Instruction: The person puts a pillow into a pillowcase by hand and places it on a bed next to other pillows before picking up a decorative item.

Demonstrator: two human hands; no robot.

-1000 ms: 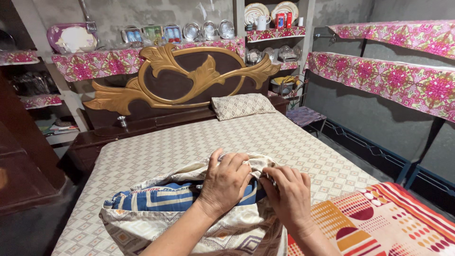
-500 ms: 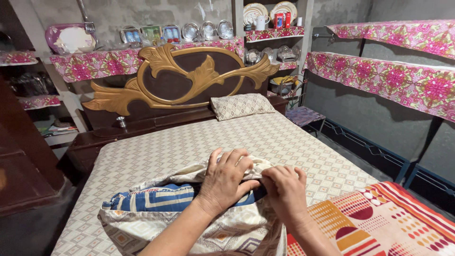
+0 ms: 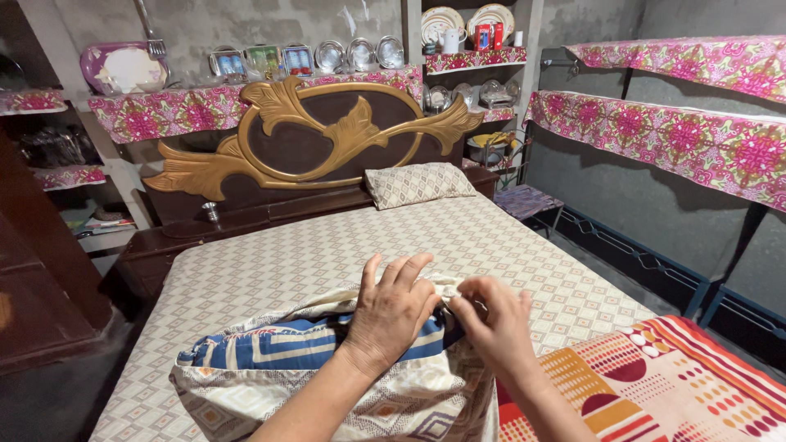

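The blue striped pillow (image 3: 286, 348) lies mostly inside the beige patterned cover (image 3: 360, 405) at the bed's (image 3: 327, 245) six o'clock edge, though its long side shows uncovered (the opening looks unclosed). The left hand (image 3: 393, 315) presses flat, fingers spread, on the pillow; the right hand (image 3: 495, 323), at its three o'clock, pinches the cover's edge.

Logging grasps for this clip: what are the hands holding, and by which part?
The right hand pinches the open edge of the beige patterned pillow cover. The left hand presses flat on the blue striped pillow at that opening.
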